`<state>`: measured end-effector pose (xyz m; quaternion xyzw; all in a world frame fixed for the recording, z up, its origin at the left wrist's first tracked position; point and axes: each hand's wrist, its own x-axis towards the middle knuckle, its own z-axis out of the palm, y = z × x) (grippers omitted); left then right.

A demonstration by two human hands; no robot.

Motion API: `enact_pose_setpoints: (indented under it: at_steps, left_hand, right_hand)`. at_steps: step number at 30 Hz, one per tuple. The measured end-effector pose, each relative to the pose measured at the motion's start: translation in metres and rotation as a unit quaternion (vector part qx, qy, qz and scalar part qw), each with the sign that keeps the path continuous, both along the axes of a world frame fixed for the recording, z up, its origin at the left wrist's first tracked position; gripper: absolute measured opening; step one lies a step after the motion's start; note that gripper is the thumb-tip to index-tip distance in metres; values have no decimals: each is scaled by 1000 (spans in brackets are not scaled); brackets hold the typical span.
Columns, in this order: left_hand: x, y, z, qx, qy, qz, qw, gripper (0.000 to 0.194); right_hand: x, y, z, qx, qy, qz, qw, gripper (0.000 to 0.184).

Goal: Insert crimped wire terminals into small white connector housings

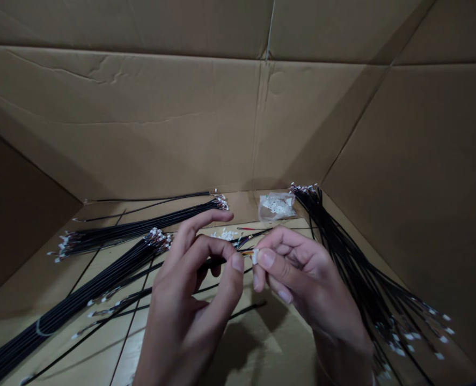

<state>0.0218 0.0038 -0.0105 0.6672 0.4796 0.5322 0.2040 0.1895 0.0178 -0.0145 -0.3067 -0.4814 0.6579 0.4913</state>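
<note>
Inside a large cardboard box point(173, 118), the left hand point(189, 289) stands half open with curled fingers, gripping nothing visible, just beside the right hand point(306, 273), which pinches a white connector point(255, 256) on thin coloured leads point(246, 253) between thumb and forefinger. Bundles of black wires point(112, 230) tipped with white connectors lie across the box floor point(240, 206) on both sides; beyond the hands sit a clear plastic bag point(277, 206) of small white parts and a loose scatter of white pieces point(224, 234)
</note>
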Motion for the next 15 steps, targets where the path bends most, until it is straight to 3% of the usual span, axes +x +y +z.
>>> enact_pose_setpoints:
  at_steps: [6, 11, 15]
  left_hand:
    - [0, -7, 4, -34, -20, 3, 999, 21]
    - [-4, -5, 2, -6, 19, -16, 1000, 20]
    - [-1, -6, 0, 1, 25, 30, 999, 22]
  right_hand:
    - [-2, 0, 3, 18, -30, -32, 999, 20]
    - [-3, -1, 3, 20, -36, -36, 999, 18]
    - [-3, -3, 3, 23, -37, -44, 998, 18]
